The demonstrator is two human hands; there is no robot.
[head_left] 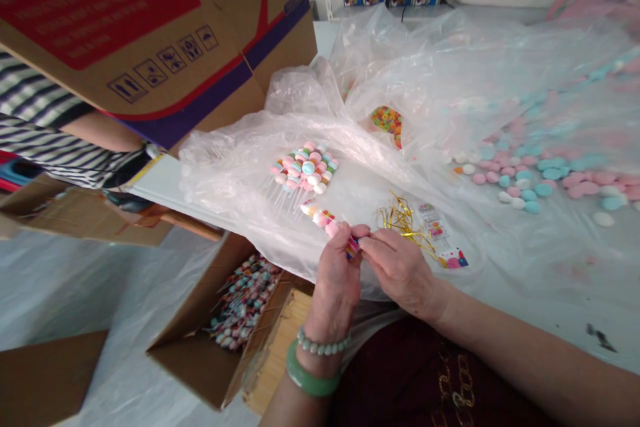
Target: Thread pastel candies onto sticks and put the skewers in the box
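Note:
A narrow clear packet of pink, white and yellow candies (323,219) points up and left from my left hand (341,267), whose fingers are wrapped round its lower end. My right hand (397,270) pinches at the same end, close beside the left fingertips; what it grips there is too small to make out. Gold twist ties (403,220) lie just beyond my right hand, with printed cards (434,223) to their right. Up and left of the packet, a cluster of pastel candies on white sticks (305,167) rests on the plastic sheeting.
Loose pink, blue and white candies (525,177) spread at the right under clear plastic (425,67). A large carton (200,33) stands at the back left, near a person's striped sleeve (40,120). Below the table edge, an open box (190,360) holds many packets.

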